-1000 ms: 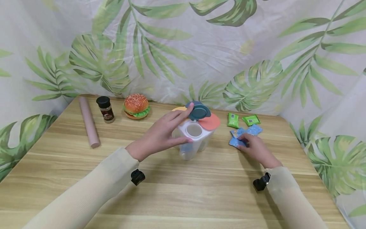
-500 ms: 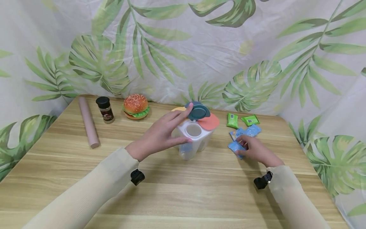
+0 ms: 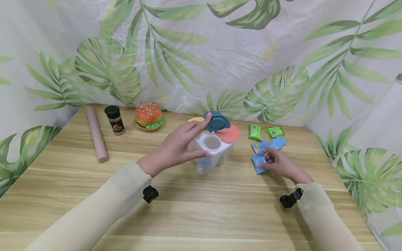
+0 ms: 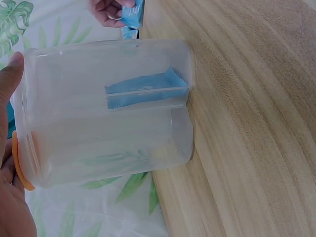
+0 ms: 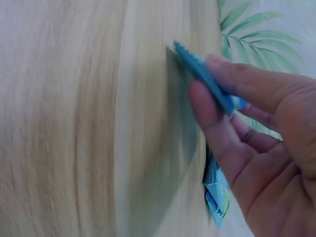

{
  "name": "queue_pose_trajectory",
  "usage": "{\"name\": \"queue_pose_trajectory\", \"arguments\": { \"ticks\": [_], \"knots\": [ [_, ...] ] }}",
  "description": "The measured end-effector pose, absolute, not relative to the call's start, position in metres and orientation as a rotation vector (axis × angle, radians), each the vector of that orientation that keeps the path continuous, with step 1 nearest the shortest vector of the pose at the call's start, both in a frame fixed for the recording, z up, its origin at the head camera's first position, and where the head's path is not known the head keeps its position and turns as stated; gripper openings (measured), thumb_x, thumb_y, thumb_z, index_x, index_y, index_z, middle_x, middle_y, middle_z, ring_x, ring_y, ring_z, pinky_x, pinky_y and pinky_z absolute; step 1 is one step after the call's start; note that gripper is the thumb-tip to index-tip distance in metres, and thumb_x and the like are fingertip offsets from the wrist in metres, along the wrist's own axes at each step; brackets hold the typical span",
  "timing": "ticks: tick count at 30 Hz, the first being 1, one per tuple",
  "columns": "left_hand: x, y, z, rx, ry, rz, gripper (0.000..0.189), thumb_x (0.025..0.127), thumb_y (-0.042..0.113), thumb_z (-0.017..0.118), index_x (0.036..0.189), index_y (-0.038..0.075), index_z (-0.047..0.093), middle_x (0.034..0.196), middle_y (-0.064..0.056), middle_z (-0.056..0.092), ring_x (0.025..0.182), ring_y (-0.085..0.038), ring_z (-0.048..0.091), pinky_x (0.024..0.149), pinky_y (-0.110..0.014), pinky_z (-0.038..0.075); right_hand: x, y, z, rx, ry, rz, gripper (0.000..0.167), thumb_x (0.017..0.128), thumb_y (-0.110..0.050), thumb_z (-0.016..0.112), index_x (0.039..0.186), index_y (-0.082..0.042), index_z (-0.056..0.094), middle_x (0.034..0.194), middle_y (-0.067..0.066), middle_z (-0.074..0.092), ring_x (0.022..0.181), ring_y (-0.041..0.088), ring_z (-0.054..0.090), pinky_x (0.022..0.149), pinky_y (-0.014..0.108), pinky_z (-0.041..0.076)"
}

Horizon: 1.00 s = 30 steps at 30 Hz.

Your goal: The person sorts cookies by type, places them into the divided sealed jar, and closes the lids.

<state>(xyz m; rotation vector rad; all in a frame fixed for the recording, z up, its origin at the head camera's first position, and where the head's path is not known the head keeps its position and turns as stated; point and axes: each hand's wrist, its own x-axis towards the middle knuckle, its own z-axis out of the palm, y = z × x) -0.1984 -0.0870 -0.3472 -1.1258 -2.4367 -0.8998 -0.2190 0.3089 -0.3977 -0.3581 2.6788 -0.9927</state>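
A clear plastic storage container [image 3: 207, 168] with a white top stands mid-table. One dark blue flap lid [image 3: 217, 122] is up beside its round opening; coral and yellow lids are next to it. My left hand [image 3: 176, 150] holds the container's top, thumb at the near rim and a finger against the blue lid. Inside lies a blue packet [image 4: 145, 90], in one compartment. My right hand [image 3: 280, 163] pinches another small blue packet [image 5: 207, 81] between thumb and finger, just off the table. More blue packets [image 3: 277, 143] lie behind it.
Two green packets [image 3: 255, 132] lie at the back right. A toy hamburger [image 3: 149, 116], a black-capped seasoning jar [image 3: 114, 120] and a pinkish cylinder [image 3: 96, 134] stand or lie at the back left. A leaf-patterned cloth [image 3: 176, 52] hangs behind the table.
My right hand has picked up a blue packet from the group, turning it and drawing it slightly nearer. The left hand and container have stayed in place.
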Motion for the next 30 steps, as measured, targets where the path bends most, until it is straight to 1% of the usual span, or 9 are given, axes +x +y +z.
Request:
{"name": "queue_pose_trajectory", "arguments": {
  "ticks": [2, 6, 9, 12, 16, 19, 24, 27, 30],
  "knots": [
    [-0.199, -0.087, -0.347, -1.132, -2.426, -0.901, 0.105, 0.087, 0.036, 0.086, 0.168, 0.014, 0.023, 0.141, -0.013, 0.061, 0.126, -0.028, 0.059, 0.110, -0.046, 0.051, -0.218, 0.308, -0.397, -0.347, 2.659, -1.093, 0.041, 0.095, -0.011, 0.077, 0.128, 0.007, 0.060, 0.100, 0.013, 0.062, 0.081, 0.012, 0.055, 0.067, 0.021, 0.050],
    [-0.199, -0.087, -0.347, -1.133, -2.427, -0.900, 0.105, 0.088, 0.037, 0.086, 0.168, 0.015, 0.023, 0.142, -0.012, 0.061, 0.127, -0.027, 0.059, 0.110, -0.046, 0.050, -0.216, 0.306, -0.394, -0.284, 2.622, -1.245, 0.047, 0.098, -0.014, 0.076, 0.136, 0.006, 0.057, 0.107, 0.013, 0.062, 0.085, 0.005, 0.061, 0.071, 0.020, 0.055],
    [-0.199, -0.088, -0.347, -1.132, -2.438, -0.897, 0.105, 0.088, 0.037, 0.086, 0.169, 0.015, 0.022, 0.142, -0.012, 0.061, 0.128, -0.027, 0.059, 0.111, -0.046, 0.050, -0.214, 0.302, -0.389, -0.249, 2.623, -1.327, 0.049, 0.098, -0.017, 0.076, 0.139, 0.004, 0.057, 0.108, 0.007, 0.060, 0.087, 0.002, 0.061, 0.074, 0.017, 0.056],
    [-0.198, -0.088, -0.347, -1.133, -2.438, -0.895, 0.105, 0.088, 0.037, 0.086, 0.169, 0.015, 0.022, 0.142, -0.012, 0.060, 0.128, -0.028, 0.059, 0.111, -0.047, 0.050, -0.211, 0.296, -0.379, -0.236, 2.626, -1.437, 0.049, 0.099, -0.016, 0.075, 0.139, 0.005, 0.056, 0.105, 0.000, 0.059, 0.087, 0.000, 0.061, 0.075, 0.015, 0.057],
    [-0.198, -0.087, -0.347, -1.136, -2.432, -0.892, 0.105, 0.088, 0.038, 0.086, 0.168, 0.014, 0.022, 0.142, -0.013, 0.060, 0.127, -0.028, 0.059, 0.110, -0.047, 0.051, -0.205, 0.283, -0.361, -0.236, 2.618, -1.594, 0.045, 0.099, -0.012, 0.074, 0.137, 0.005, 0.055, 0.099, -0.009, 0.060, 0.084, -0.002, 0.062, 0.073, 0.015, 0.058],
    [-0.198, -0.087, -0.346, -1.138, -2.428, -0.893, 0.105, 0.088, 0.037, 0.086, 0.168, 0.013, 0.022, 0.142, -0.013, 0.060, 0.128, -0.028, 0.059, 0.111, -0.046, 0.051, -0.199, 0.271, -0.347, -0.257, 2.614, -1.672, 0.041, 0.099, -0.011, 0.074, 0.134, 0.000, 0.057, 0.097, -0.012, 0.064, 0.085, -0.002, 0.065, 0.073, 0.016, 0.059],
    [-0.199, -0.087, -0.347, -1.134, -2.434, -0.901, 0.106, 0.088, 0.037, 0.086, 0.169, 0.015, 0.021, 0.144, -0.013, 0.060, 0.130, -0.028, 0.058, 0.112, -0.047, 0.050, -0.190, 0.253, -0.329, -0.347, 2.607, -1.775, 0.031, 0.097, -0.008, 0.074, 0.125, -0.009, 0.061, 0.097, -0.011, 0.069, 0.086, 0.000, 0.070, 0.074, 0.018, 0.061],
    [-0.198, -0.087, -0.347, -1.128, -2.449, -0.907, 0.105, 0.088, 0.037, 0.085, 0.169, 0.015, 0.021, 0.145, -0.013, 0.059, 0.131, -0.028, 0.058, 0.113, -0.048, 0.049, -0.186, 0.241, -0.321, -0.419, 2.582, -1.864, 0.028, 0.096, -0.004, 0.074, 0.121, -0.010, 0.064, 0.095, -0.010, 0.071, 0.084, 0.001, 0.070, 0.072, 0.018, 0.061],
    [-0.198, -0.088, -0.346, -1.122, -2.461, -0.912, 0.104, 0.089, 0.037, 0.085, 0.169, 0.016, 0.021, 0.146, -0.013, 0.059, 0.132, -0.028, 0.058, 0.113, -0.047, 0.049, -0.182, 0.230, -0.316, -0.491, 2.551, -1.947, 0.024, 0.096, -0.002, 0.074, 0.117, -0.009, 0.065, 0.092, -0.009, 0.071, 0.080, 0.001, 0.071, 0.070, 0.017, 0.061]
  ]
}}
